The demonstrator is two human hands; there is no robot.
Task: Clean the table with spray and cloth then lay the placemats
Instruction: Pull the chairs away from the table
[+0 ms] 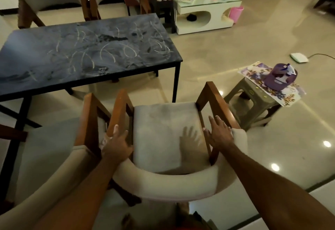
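Head view: both hands lay on a chair [168, 135] pulled back from the desk [87, 48].
Left hand [117, 144]: gripped the left wooden arm.
Right hand [218, 133]: fingers straight, resting on the right arm.
Desk: ahead-left, chalk-scrawled, long axis left-to-right.
Spray bottle [280, 77]: on placemats [268, 83], stool [253, 101], ahead-right; right hand nearer.
Writing: none legible.

This is a home, the living and dining part of a house. A dark dining table [87, 52] marked with chalk scribbles stands on a glossy tiled floor [235, 48], with cushioned wooden armchairs [168, 139] near and far. At the far right sits a white coffee table [206, 15] holding household clutter, a pink bin [236, 13] beside it.
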